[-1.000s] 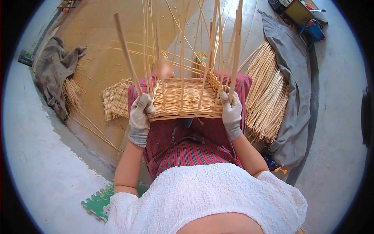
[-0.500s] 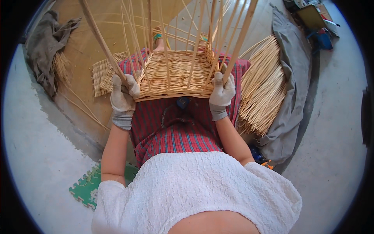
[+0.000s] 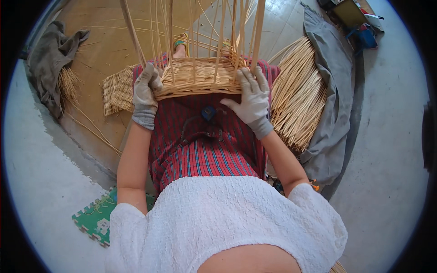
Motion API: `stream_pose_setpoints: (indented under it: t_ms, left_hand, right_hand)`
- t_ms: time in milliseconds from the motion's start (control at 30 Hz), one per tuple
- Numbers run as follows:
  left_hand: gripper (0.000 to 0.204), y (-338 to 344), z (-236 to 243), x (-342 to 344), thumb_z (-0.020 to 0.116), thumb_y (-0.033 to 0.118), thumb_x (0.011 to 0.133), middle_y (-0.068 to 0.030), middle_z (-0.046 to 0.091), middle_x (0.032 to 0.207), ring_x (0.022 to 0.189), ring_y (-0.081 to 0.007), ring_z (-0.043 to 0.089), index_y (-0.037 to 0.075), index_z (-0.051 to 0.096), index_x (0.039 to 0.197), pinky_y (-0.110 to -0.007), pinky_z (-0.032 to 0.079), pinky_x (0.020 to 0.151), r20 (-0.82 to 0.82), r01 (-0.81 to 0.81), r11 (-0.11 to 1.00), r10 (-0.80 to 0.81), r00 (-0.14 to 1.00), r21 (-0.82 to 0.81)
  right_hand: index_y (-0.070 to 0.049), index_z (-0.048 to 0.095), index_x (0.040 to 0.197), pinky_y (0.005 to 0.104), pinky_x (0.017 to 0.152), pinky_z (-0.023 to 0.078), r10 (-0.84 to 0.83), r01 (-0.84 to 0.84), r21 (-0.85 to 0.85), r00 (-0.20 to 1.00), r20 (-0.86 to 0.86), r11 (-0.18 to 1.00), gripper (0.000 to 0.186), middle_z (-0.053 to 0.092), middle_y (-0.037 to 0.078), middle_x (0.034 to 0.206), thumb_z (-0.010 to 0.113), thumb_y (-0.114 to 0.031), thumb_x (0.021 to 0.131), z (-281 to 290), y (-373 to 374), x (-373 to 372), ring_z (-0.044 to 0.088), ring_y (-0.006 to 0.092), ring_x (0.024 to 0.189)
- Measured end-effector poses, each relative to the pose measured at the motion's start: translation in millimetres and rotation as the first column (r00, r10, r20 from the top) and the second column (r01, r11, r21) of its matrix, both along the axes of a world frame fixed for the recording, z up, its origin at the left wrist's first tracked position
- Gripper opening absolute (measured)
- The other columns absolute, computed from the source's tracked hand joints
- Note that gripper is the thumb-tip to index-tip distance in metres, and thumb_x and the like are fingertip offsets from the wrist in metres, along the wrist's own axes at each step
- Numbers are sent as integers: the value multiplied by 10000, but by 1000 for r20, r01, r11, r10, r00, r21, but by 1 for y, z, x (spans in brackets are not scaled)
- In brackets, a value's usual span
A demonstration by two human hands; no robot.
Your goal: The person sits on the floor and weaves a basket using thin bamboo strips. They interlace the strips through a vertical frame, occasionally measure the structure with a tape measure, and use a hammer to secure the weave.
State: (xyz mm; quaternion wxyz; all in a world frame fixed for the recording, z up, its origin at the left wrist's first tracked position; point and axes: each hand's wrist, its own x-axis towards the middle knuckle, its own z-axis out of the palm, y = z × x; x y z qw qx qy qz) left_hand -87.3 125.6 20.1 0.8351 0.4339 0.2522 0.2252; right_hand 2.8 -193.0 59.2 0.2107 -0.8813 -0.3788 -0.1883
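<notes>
A partly woven wicker basket (image 3: 200, 75) rests on my lap, its upright stakes rising toward the top of the view. Thicker wooden posts stand at its two near corners. My left hand (image 3: 146, 88), in a whitish work glove with a grey cuff, is closed around the near left corner, at the foot of the post. At the near right corner my gloved right hand (image 3: 251, 96) lies against the basket's side with its fingers stretched up and the thumb spread apart. On the red plaid cloth over my lap sits a small blue tape measure (image 3: 208, 113).
A thick bundle of wicker rods (image 3: 300, 93) lies to the right on a grey cloth (image 3: 334, 82). Flat woven pieces (image 3: 116, 91) lie left of my lap. Another grey cloth (image 3: 52, 63) covers rods farther left. A green foam mat (image 3: 98, 216) is at lower left.
My right hand has let go of the right corner post and spread its fingers flat against the basket. The basket's near edge has tipped up, and its posts lean less outward.
</notes>
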Motion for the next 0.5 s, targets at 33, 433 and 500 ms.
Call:
stream_pose_setpoints:
  t_ms: [33,433,500]
  left_hand:
    - [392,0,-1,0,758,413,963,11,537,627,542,-105,500,55,697,817,-259,406,513,-18,-32,999,32,999,5]
    - [355,6,-15,-9,759,380,967,-21,626,698,561,-112,535,57,703,832,-264,437,538,75,-32,997,38,996,-74]
    - [315,8,-18,-9,783,351,953,-27,668,724,557,-103,550,48,736,881,-255,435,519,79,-14,998,19,997,-63]
  right_hand:
    - [-110,559,1476,560,1196,322,25,-26,36,999,40,999,923,583,56,1411,846,-547,715,-19,1,6,400,388,1431]
    - [-227,592,1475,519,1120,408,-41,39,74,999,29,997,897,595,-5,1241,854,-509,665,-29,15,11,470,362,1276]
    - [-231,587,1481,495,1100,434,-18,16,81,999,29,997,908,597,-10,1245,852,-519,662,-29,14,16,473,364,1271]
